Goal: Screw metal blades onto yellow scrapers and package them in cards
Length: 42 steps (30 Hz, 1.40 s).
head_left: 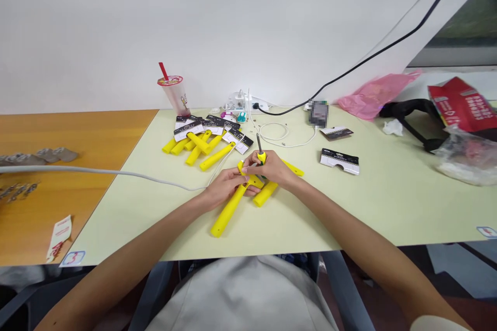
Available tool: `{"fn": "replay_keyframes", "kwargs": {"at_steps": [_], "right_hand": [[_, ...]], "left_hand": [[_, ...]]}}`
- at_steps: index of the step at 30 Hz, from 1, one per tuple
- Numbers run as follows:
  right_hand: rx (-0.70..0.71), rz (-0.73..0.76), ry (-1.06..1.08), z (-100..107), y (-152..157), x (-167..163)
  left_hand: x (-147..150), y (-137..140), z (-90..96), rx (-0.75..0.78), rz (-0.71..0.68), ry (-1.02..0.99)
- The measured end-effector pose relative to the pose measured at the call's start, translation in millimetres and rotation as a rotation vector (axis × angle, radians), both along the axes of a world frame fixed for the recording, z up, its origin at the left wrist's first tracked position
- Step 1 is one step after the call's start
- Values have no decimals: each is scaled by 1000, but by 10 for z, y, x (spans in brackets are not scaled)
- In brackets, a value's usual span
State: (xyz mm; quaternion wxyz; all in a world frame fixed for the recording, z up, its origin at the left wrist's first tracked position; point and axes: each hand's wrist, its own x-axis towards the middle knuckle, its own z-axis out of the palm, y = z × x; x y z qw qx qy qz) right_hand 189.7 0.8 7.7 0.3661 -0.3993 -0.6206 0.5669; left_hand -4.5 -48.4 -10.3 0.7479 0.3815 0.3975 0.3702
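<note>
My left hand [225, 185] is closed on a yellow plastic handle [229, 213], whose long grip slants down toward the table's front edge. Held in my right hand [275, 168] is a screwdriver [261, 155]; its metal shaft points up and away from me. Fingers of both hands meet at the head of the yellow handle, partly hiding it. Under my right hand lies another yellow handle [266, 194]. Beyond my hands, several yellow handles [197, 147] with black-and-white cards [189, 130] on their ends are piled up.
A cup with a red straw [176, 95] stands by the wall. Behind are a power strip [236, 102], white cable [298, 145] and blurred dark device [318, 114]. A loose card [340, 161] lies right of my hands. Bags [376, 95] fill the far right; metal pieces [58, 154] lie left.
</note>
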Motion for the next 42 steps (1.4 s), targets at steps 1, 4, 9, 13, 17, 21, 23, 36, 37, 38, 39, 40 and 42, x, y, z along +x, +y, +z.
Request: {"fn": "replay_keyframes", "kwargs": {"at_steps": [1,4,9,13,17,21,23,36,37,38,39,40,42], "right_hand": [[-21,-10,9,8,-3,0],[-70,-16,17,46,-17,11],[-185,86,39,108,-8,54],[-289,151,89,101,23,69],[-272,136,71,91,13,48],[-179,91,21,73,-16,22],[-170,92,29,55,-18,23],[-189,152,98,5,14,37],[-163,145,81,6,7,32],[-135,134,61,6,1,28],[-107,126,44,5,-3,25],[-81,119,31,1,-2,25],[-38,103,14,-11,17,31]], "left_hand": [[-3,-2,3,4,-7,4],[-17,-13,29,15,-35,11],[-34,-37,85,36,-76,7],[-34,-46,87,47,-81,7],[-33,-48,76,49,-78,14],[-35,-46,77,39,-67,14],[-35,-45,77,36,-65,9],[-36,-51,96,21,-52,-3],[-38,-51,96,20,-56,-2],[-38,-51,97,18,-60,-1],[-35,-53,99,13,-60,-2],[-31,-54,103,8,-54,-6],[-20,-51,121,-2,-24,-18]]}}
